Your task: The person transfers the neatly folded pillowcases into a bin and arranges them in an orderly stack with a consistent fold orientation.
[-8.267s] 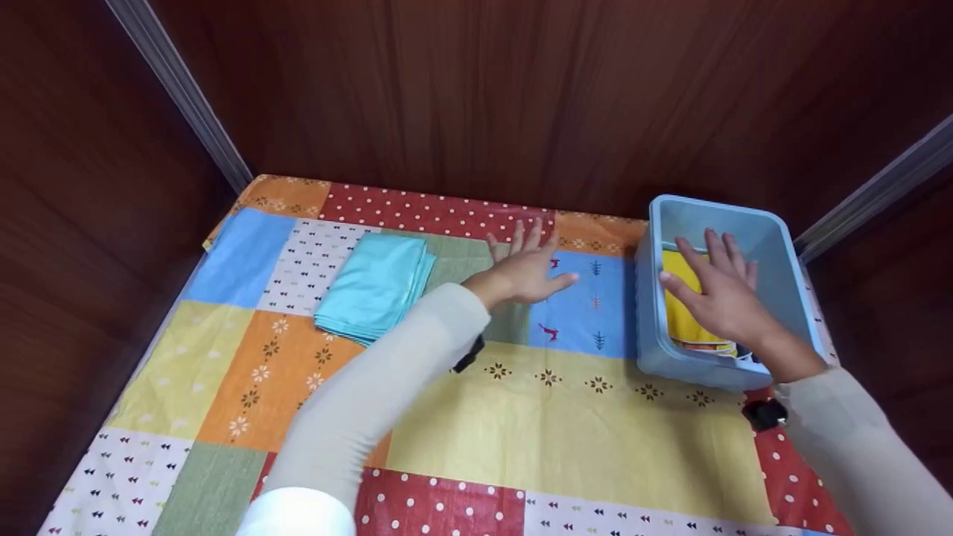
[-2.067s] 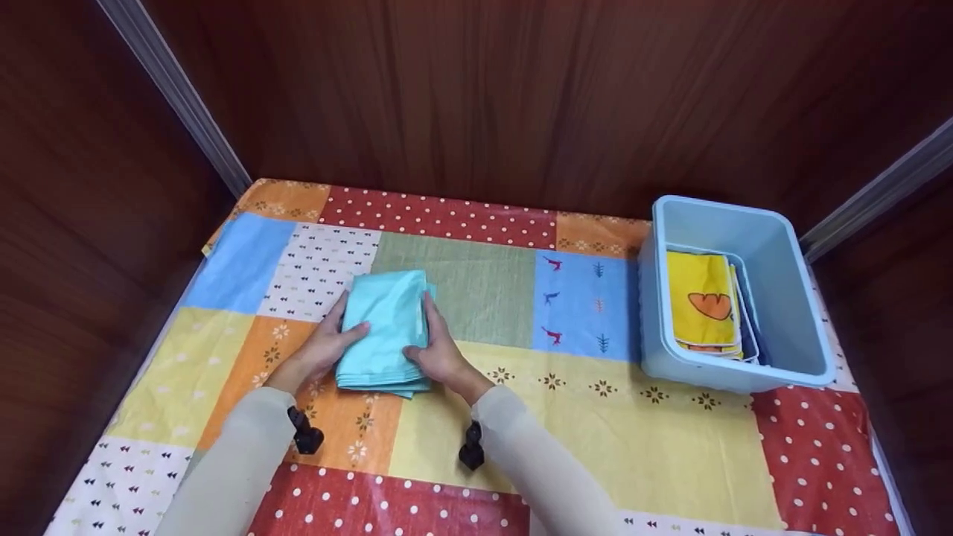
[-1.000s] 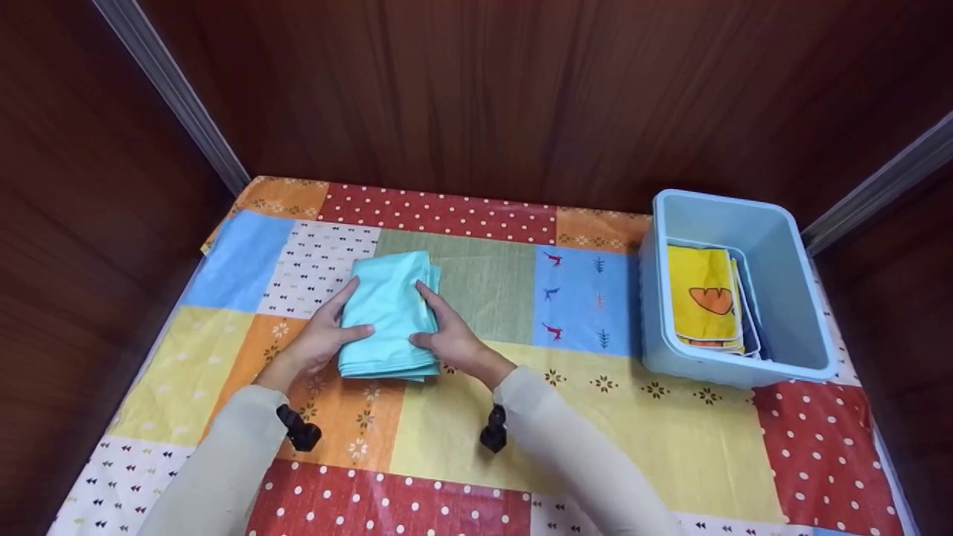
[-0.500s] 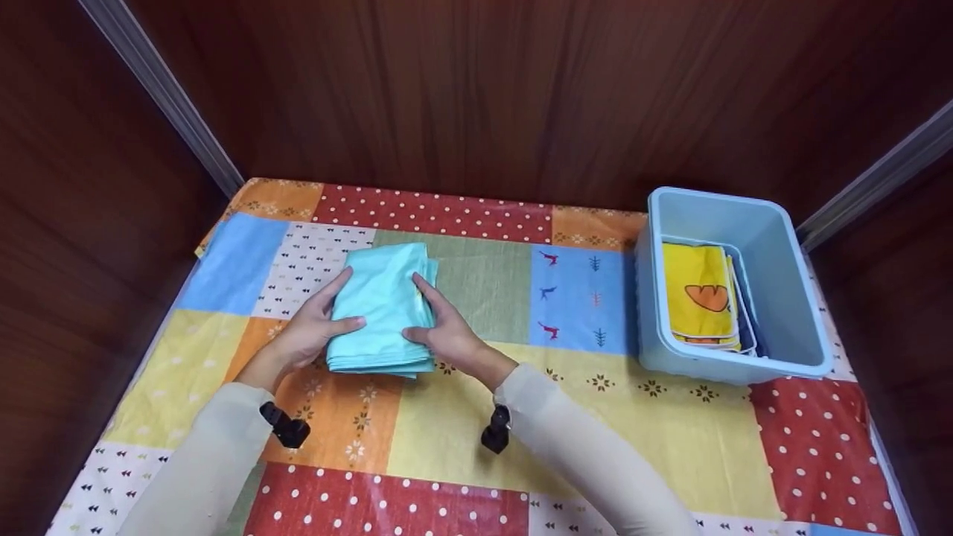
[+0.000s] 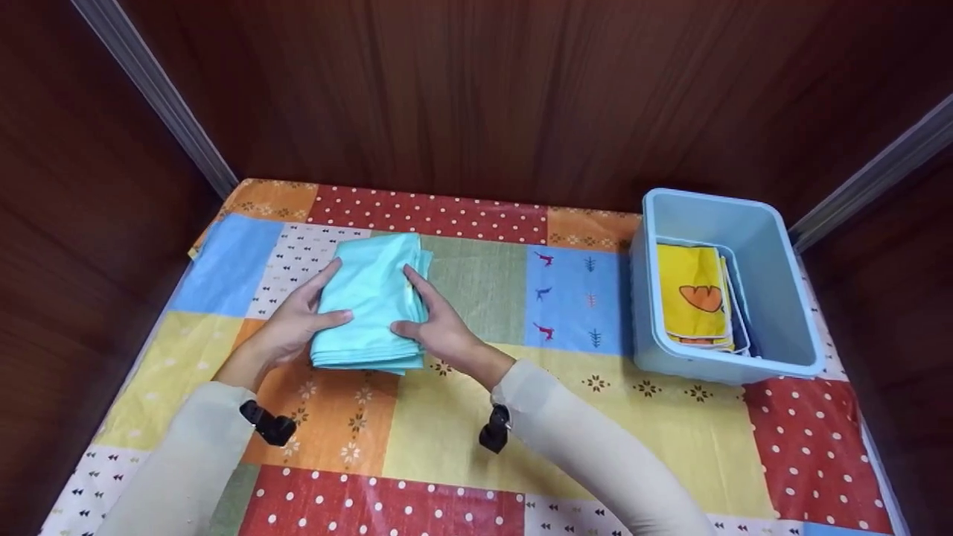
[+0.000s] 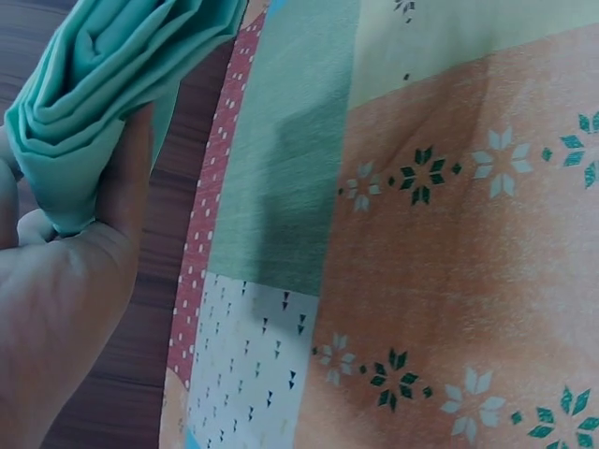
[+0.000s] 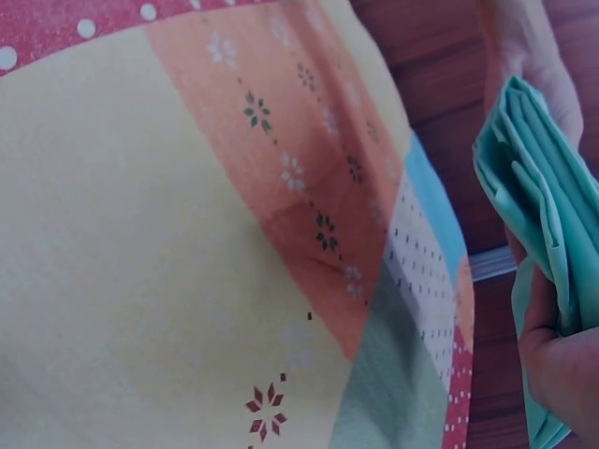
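A folded turquoise cloth point(image 5: 370, 294), thick with stacked layers, is held between both hands at the left of the head view. My left hand point(image 5: 292, 324) grips its left edge, thumb across the top face and fingers along the side and beneath. On the opposite edge, my right hand point(image 5: 448, 331) holds it the same way, thumb on top. The left wrist view shows the folded cloth point(image 6: 117, 103) raised above the tabletop, its layers bunched at the end. Folds of the cloth point(image 7: 533, 187) also appear in the right wrist view. Fingers under the cloth are partly hidden.
A light blue plastic bin point(image 5: 808, 313) stands at the right, holding a yellow folded cloth point(image 5: 689, 305) with an orange print and white-edged items beside it. A patchwork tablecloth point(image 5: 581, 439) covers the table. Dark wood panels point(image 5: 461, 97) enclose the back and sides.
Earlier the cloth lay on the table with both hands off it, spread; then both hands took hold of it. Over the last second the held cloth has shifted slightly left and away.
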A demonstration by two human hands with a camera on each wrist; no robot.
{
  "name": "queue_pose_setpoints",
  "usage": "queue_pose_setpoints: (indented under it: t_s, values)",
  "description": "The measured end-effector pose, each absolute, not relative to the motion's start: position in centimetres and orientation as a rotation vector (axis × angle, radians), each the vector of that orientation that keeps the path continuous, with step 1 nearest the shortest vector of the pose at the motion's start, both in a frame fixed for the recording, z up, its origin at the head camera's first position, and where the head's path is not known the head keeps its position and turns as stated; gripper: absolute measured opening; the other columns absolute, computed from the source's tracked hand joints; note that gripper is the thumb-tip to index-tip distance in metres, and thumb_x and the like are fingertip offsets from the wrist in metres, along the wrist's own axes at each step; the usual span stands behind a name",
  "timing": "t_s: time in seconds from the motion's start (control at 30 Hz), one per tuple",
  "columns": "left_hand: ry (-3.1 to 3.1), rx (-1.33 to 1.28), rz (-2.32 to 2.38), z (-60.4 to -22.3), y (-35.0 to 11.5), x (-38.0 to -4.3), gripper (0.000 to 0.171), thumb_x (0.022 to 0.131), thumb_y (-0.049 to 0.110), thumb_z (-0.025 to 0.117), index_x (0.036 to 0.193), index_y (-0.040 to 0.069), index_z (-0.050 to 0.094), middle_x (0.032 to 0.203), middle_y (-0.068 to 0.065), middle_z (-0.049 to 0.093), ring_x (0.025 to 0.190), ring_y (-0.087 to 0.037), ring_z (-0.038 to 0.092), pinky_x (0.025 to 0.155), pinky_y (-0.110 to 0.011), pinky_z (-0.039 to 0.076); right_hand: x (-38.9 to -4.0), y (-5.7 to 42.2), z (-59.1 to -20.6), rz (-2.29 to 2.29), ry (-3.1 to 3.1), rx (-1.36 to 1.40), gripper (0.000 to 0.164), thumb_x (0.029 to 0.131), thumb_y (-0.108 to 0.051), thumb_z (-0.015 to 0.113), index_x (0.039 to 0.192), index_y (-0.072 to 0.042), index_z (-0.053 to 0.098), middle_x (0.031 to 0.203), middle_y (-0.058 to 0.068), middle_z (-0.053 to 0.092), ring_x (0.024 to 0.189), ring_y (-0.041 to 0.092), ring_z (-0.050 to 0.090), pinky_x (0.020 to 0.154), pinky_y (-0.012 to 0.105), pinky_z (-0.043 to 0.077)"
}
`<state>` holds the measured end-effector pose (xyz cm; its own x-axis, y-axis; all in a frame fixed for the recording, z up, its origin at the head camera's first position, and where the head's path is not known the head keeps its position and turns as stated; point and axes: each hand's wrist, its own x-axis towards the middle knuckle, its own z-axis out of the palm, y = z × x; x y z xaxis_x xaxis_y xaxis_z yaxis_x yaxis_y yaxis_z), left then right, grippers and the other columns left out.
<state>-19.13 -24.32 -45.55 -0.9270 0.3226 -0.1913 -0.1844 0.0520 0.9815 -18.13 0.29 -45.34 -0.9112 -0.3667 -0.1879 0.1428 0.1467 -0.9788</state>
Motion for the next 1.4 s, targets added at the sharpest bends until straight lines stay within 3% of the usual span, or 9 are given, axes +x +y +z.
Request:
queue_pose_setpoints:
  t_s: [0.47,0.7,0.9,1.13,1.4]
  values:
    - [1.988,0.183,1.902,-43.8,-25.3,-19.5,0.089,0.096,-0.004,0.064,0.165,0.013,0.009,0.172,-0.004,-0.005,0.156,-0.023,-0.004,0.124,-0.04,0.013,-17.7,-0.4,-44.1,-1.924,1.984,-0.219,0.086,0.095,-0.004,0.069,0.164,-0.029,0.024,0.17,0.005,0.015,0.154,0.025,0.016,0.123,0.042,0.024]
    - [1.91,0.204,1.965,-43.0,-25.4,-19.9,0.09,0.096,-0.007,0.062,0.165,0.015,0.007,0.171,-0.008,-0.007,0.155,-0.026,0.0,0.121,-0.035,0.024,-17.9,-0.5,-43.2,-1.993,1.961,-0.268,0.086,0.094,-0.001,0.069,0.164,-0.025,0.024,0.169,0.006,0.016,0.153,0.023,0.017,0.122,0.039,0.025]
    - [1.943,0.213,1.959,-41.9,-25.5,-20.2,0.09,0.096,-0.006,0.063,0.165,0.014,0.009,0.171,-0.006,-0.007,0.156,-0.026,-0.002,0.12,-0.032,0.026,-18.2,-0.7,-42.4,-2.003,1.992,-0.272,0.086,0.093,0.0,0.07,0.163,-0.024,0.026,0.169,0.006,0.018,0.153,0.022,0.019,0.121,0.038,0.027]
    - [1.935,0.211,1.961,-40.9,-25.3,-20.7,0.09,0.097,-0.005,0.063,0.165,0.017,0.01,0.171,-0.008,-0.006,0.156,-0.027,0.001,0.111,-0.024,0.038,-18.5,-0.5,-41.4,-2.005,1.995,-0.264,0.087,0.093,0.001,0.07,0.163,-0.024,0.026,0.168,0.008,0.02,0.152,0.024,0.022,0.121,0.038,0.028]
    - [1.95,0.215,1.972,-40.5,-25.2,-20.7,0.086,0.097,-0.005,0.062,0.165,0.016,0.012,0.171,-0.007,-0.006,0.156,-0.026,-0.001,0.117,-0.029,0.031,-18.4,-0.5,-41.0,-2.008,1.996,-0.235,0.085,0.094,-0.001,0.069,0.163,-0.026,0.026,0.169,0.008,0.019,0.151,0.025,0.023,0.121,0.04,0.028]
